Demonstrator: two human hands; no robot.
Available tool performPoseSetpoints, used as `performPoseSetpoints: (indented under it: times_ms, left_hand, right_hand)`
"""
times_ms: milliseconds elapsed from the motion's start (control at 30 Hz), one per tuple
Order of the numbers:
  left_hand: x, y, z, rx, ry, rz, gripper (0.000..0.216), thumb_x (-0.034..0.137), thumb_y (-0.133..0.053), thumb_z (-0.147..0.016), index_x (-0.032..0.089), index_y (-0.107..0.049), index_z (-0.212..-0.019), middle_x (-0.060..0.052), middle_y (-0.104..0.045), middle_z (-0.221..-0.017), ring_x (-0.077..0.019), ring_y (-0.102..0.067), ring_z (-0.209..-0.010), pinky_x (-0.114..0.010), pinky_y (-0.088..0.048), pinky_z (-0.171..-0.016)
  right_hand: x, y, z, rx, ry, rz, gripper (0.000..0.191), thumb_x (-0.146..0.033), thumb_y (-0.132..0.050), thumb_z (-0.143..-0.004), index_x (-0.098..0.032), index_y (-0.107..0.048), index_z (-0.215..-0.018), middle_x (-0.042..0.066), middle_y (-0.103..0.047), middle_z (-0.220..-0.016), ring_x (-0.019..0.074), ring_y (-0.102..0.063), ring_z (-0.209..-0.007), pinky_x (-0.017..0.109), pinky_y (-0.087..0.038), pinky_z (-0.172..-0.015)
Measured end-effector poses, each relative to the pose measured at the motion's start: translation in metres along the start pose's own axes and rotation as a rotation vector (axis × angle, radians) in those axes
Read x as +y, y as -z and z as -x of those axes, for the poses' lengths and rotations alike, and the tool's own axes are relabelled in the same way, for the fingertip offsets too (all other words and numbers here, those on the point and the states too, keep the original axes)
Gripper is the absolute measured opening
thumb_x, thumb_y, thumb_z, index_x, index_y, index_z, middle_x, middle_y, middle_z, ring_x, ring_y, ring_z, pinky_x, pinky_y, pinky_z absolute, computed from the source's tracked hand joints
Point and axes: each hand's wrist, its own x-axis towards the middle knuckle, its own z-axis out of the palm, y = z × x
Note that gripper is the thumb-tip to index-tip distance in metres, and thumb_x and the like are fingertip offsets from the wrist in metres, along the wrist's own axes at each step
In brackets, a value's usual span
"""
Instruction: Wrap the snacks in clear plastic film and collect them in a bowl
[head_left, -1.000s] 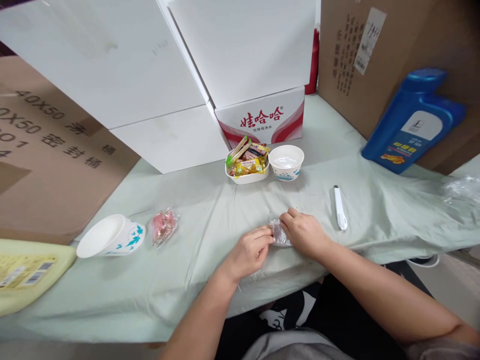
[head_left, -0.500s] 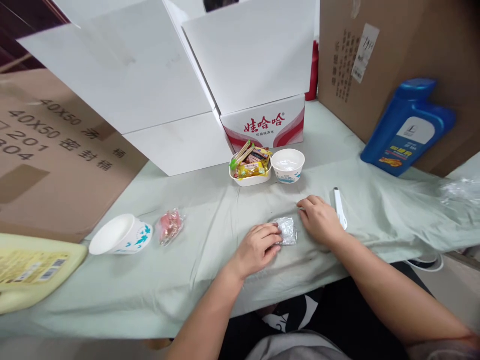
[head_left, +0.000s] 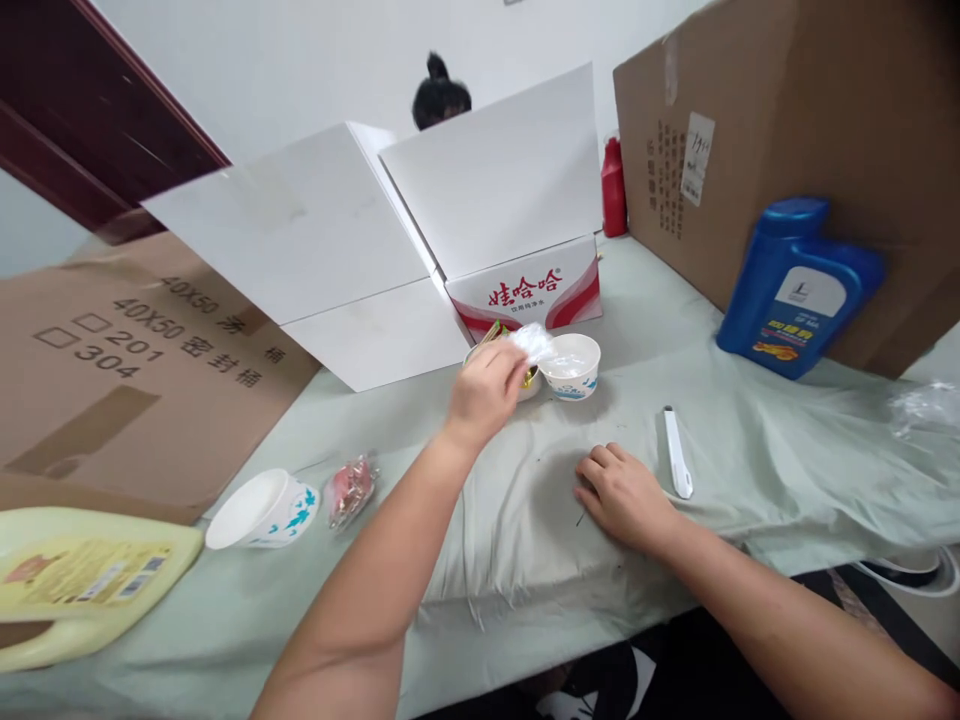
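Note:
My left hand (head_left: 486,388) is stretched forward and pinches a small clear plastic wrapper (head_left: 533,343), held just above the white paper bowl with blue print (head_left: 572,366). Behind my fingers the white dish of snacks (head_left: 525,385) is mostly hidden. My right hand (head_left: 624,492) rests flat on the pale green cloth (head_left: 675,570), fingers loosely curled, holding nothing. A white pen-shaped tool (head_left: 677,453) lies just right of it.
A tipped white bowl (head_left: 262,510) and a pink wrapped packet (head_left: 349,489) lie at left, near a yellow jug (head_left: 75,580). White boxes (head_left: 480,220), brown cartons (head_left: 757,130), a blue jug (head_left: 795,285) and a red bottle (head_left: 613,188) line the back. A person's head (head_left: 441,92) shows behind.
My left hand lifted the clear wrapper off the cloth and carried it forward over the bowl. My right hand let go and settled on the cloth. The view tilted up.

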Motion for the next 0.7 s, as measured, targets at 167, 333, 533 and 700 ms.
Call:
performPoseSetpoints:
  times_ms: [167,333,533,700]
  left_hand:
    - [0.002,-0.071,-0.07,-0.52,0.027,-0.069,0.02,0.018,-0.057,-0.087,0.02,-0.071,-0.101,-0.007,-0.073,-0.104,-0.0227,-0.066,-0.096,-0.032,-0.048,-0.087]
    - [0.008,-0.095,-0.069,-0.555,0.037,-0.067,0.021,0.029,-0.055,-0.09,0.018,-0.073,-0.093,-0.009,-0.073,-0.097,-0.0247,-0.065,-0.095,-0.037,-0.045,-0.09]
    - [0.019,-0.05,0.004,-0.202,0.063,-0.001,0.03,0.031,-0.048,-0.093,0.018,-0.062,-0.117,-0.011,-0.059,-0.128,-0.0246,-0.048,-0.124,-0.042,-0.031,-0.108]
    - [-0.017,0.013,0.12,-0.204,0.407,-0.136,0.033,0.024,-0.054,-0.085,0.019,-0.061,-0.117,-0.013,-0.056,-0.13,-0.0294,-0.043,-0.13,-0.047,-0.03,-0.11]
  right_hand:
    - [0.005,0.001,-0.003,-0.002,0.016,-0.046,0.014,-0.027,-0.059,-0.091,-0.016,-0.067,-0.094,0.009,-0.064,-0.095,0.0232,-0.056,-0.092,0.034,-0.044,-0.083]
    - [0.008,0.003,-0.004,-0.011,0.041,-0.06,0.014,-0.027,-0.06,-0.09,-0.016,-0.068,-0.093,0.009,-0.065,-0.094,0.0239,-0.057,-0.092,0.034,-0.045,-0.083]
    - [0.024,0.009,0.005,0.089,0.078,-0.125,0.021,-0.028,-0.057,-0.091,-0.016,-0.066,-0.106,0.009,-0.068,-0.1,0.0238,-0.062,-0.096,0.035,-0.048,-0.084]
    - [0.063,0.023,0.014,0.254,-0.06,-0.001,0.035,-0.042,-0.055,-0.09,-0.016,-0.064,-0.111,0.012,-0.069,-0.102,0.0292,-0.062,-0.094,0.041,-0.048,-0.082]
